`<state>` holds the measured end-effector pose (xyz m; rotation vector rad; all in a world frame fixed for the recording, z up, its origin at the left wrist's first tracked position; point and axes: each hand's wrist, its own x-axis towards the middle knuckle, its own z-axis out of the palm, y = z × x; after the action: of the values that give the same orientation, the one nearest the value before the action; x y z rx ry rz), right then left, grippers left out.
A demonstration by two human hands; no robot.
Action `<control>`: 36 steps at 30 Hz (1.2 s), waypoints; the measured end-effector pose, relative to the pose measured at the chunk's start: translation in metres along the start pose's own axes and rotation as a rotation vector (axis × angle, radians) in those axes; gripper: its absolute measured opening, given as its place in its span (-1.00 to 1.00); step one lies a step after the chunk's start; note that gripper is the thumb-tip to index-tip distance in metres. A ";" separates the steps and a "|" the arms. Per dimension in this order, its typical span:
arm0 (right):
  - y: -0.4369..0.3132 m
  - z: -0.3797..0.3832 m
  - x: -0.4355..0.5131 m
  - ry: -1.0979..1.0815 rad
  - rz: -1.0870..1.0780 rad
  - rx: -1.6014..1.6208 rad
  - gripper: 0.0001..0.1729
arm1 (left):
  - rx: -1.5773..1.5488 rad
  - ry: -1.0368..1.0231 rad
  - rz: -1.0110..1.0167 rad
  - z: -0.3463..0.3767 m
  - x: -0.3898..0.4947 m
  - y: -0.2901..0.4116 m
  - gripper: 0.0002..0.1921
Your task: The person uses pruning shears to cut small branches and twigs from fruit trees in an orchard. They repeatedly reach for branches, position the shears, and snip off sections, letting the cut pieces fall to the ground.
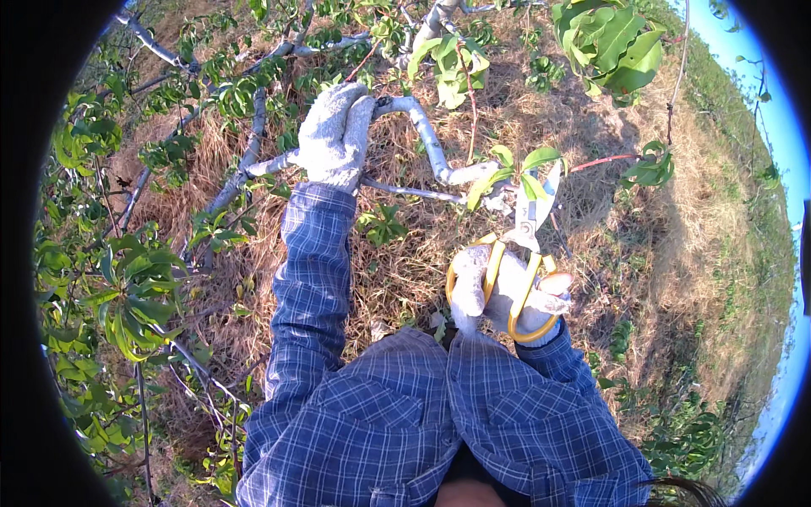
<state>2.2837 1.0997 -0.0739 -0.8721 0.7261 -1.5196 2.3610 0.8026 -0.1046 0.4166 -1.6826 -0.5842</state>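
Observation:
My left hand, in a white knit glove, closes around a grey tree branch that bends down and to the right from it. In my right hand, also gloved, with a bare fingertip showing, are scissors with yellow looped handles. Their metal blades point up and stand apart, close to a leafy shoot at the branch's right end. Whether the blades touch the shoot, I cannot tell.
Forked grey limbs and dense leaves fill the left side. A large leaf cluster hangs at the upper right. A thin reddish twig reaches right from the shoot. Dry grass covers the ground below.

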 end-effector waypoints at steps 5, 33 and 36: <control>-0.022 0.031 -0.006 0.426 0.008 -0.038 0.39 | 0.022 0.037 -0.107 -0.010 -0.008 -0.019 -0.81; -0.037 0.005 0.119 -0.087 0.055 0.618 0.07 | 0.335 -0.024 0.028 -0.021 -0.040 -0.055 -0.87; -0.036 0.001 0.110 0.007 0.014 0.426 0.09 | 0.252 -0.067 -0.125 -0.020 -0.039 -0.057 -0.84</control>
<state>2.2607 0.9955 -0.0294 -0.5389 0.3884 -1.5873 2.3858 0.7761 -0.1668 0.6941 -1.8108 -0.4817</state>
